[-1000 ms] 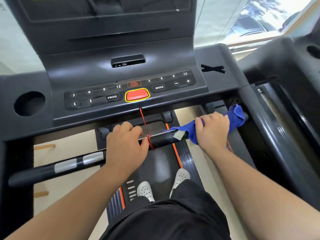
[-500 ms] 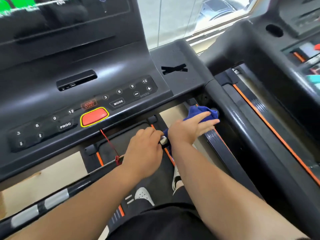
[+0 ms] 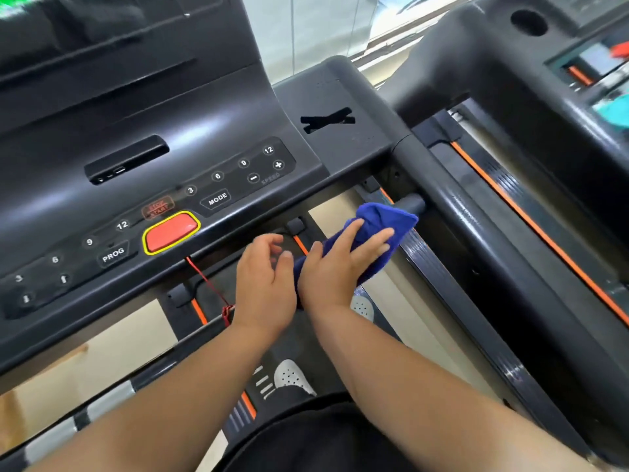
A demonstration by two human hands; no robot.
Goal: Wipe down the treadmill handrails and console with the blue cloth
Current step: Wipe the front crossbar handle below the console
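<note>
The blue cloth (image 3: 384,229) is wrapped over the right end of the black front handrail (image 3: 112,390), close to where the bar meets the right side handrail (image 3: 476,240). My right hand (image 3: 340,264) presses on the cloth with fingers spread over it. My left hand (image 3: 265,281) hovers just left of it, fingers loosely curled and apart, holding nothing. The black console (image 3: 143,137) with its button strip and red stop button (image 3: 170,231) lies above both hands.
A red safety cord (image 3: 207,284) hangs from below the stop button to the front bar. The treadmill belt (image 3: 299,345) and white shoes are below. A second treadmill (image 3: 558,97) stands close on the right.
My left hand has let go of the front bar and lifted, fingers opening. My right hand has slid the cloth further right along the bar. The view has swung right.
</note>
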